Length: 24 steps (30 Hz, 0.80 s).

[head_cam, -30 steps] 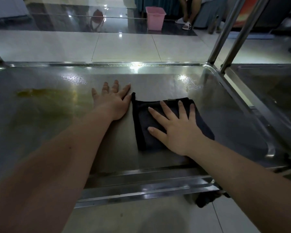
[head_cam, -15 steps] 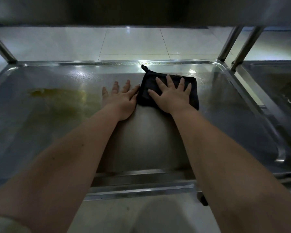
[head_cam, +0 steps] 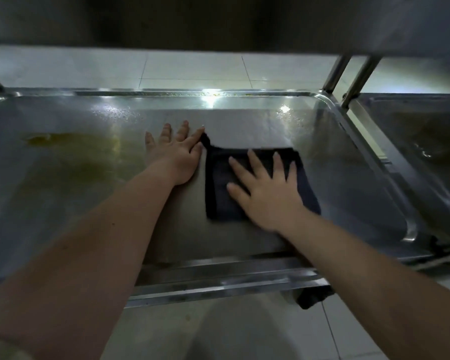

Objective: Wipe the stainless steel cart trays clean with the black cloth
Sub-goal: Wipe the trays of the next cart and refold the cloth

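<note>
A folded black cloth (head_cam: 218, 188) lies flat in the middle of the stainless steel cart tray (head_cam: 348, 178). My right hand (head_cam: 265, 190) presses on it with spread, straight fingers. My left hand (head_cam: 174, 154) rests flat on the bare tray just left of the cloth, its fingertips touching the cloth's far left corner. A yellowish-green smear (head_cam: 70, 154) covers the tray's left part, and water droplets (head_cam: 115, 113) glint near the far rim.
A second steel tray (head_cam: 421, 141) stands to the right beyond two upright posts (head_cam: 348, 76). An upper shelf (head_cam: 218, 22) overhangs the top of the view. Tiled floor shows behind and in front, and a black caster (head_cam: 312, 297) sits under the front rim.
My right hand has drawn the cloth back from the far rim toward the tray's front. My left hand has stayed in place. The upper shelf now fills more of the view.
</note>
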Motion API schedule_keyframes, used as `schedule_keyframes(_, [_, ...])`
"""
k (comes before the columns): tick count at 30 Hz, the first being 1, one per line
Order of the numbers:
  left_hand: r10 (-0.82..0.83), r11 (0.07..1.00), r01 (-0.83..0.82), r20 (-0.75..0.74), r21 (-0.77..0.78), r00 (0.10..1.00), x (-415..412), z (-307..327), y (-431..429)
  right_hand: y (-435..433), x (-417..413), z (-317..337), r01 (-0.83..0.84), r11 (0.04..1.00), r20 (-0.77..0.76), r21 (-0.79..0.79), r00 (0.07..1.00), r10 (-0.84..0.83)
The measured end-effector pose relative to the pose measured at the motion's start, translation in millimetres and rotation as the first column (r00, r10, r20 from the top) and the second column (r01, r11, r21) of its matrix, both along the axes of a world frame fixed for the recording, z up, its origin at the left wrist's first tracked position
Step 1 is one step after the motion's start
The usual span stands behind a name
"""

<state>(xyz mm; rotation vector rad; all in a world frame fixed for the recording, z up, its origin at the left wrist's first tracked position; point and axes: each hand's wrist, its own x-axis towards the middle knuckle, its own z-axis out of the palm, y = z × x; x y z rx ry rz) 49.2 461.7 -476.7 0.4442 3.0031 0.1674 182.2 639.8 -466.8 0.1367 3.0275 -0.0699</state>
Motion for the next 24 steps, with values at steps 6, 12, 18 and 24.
schedule_keyframes(6, [0.001,1.000,-0.001,0.005,0.003,1.000,2.4,-0.1,-0.2,27.7,-110.0,-1.8,0.221,0.974,0.029,-0.055,0.975,-0.220])
schedule_keyframes(12, [0.012,1.000,-0.012,-0.008,-0.009,1.000,0.9,-2.5,1.9,30.6,-89.9,2.0,0.132,0.990,0.032,-0.042,0.991,-0.130])
schedule_keyframes(18, [0.001,1.000,-0.001,-0.003,-0.020,1.000,0.1,-1.6,1.2,44.7,-8.3,-1.1,-0.045,0.999,0.012,0.022,0.999,0.045])
schedule_keyframes(24, [-0.114,0.992,0.113,-0.017,-0.048,0.993,5.1,-0.3,7.9,84.8,-69.7,4.1,0.119,0.992,0.027,-0.033,0.993,-0.118])
